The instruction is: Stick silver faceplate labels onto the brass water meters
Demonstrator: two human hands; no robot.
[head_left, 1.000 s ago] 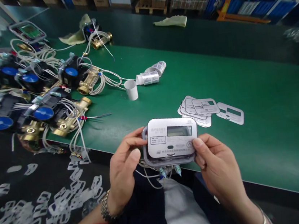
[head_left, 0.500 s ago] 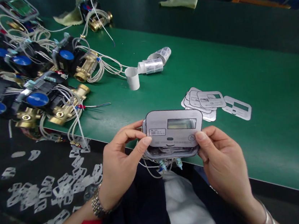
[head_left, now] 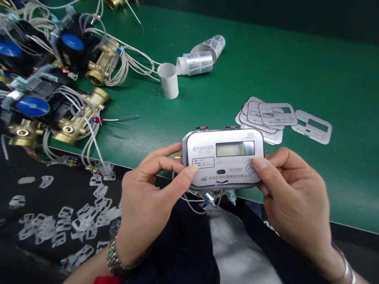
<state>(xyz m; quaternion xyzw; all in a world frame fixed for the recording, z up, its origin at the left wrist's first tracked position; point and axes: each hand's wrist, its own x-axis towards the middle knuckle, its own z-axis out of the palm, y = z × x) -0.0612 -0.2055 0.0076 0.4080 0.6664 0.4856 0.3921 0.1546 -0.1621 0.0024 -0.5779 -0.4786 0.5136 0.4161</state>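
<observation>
A meter [head_left: 185,157] with a small display window is held near the table's front edge, its face toward me. On its front lies a printed silver-grey faceplate [head_left: 226,156], seated within the dark rim. My left hand [head_left: 155,197] grips the left side, thumb on the faceplate and fingers around the edge. At the right side my right hand [head_left: 293,198] is closed on the meter, thumb pressed on the faceplate's lower right; its other fingers are partly hidden. Wires and light-blue-capped fittings [head_left: 231,196] hang below. Loose faceplates [head_left: 276,115] lie in an overlapping pile beyond.
On the green table [head_left: 362,171], several brass-bodied meters with blue discs [head_left: 33,106] and coiled cables crowd the left. Label rolls [head_left: 198,62] and a white paper tube [head_left: 169,82] stand farther back. Cut-out scraps [head_left: 88,219] litter the dark floor at lower left.
The faceplate has gone from tilted, with the meter's lower inside showing, to flat over the front. Both thumbs stay on it. The camera view has shifted downward.
</observation>
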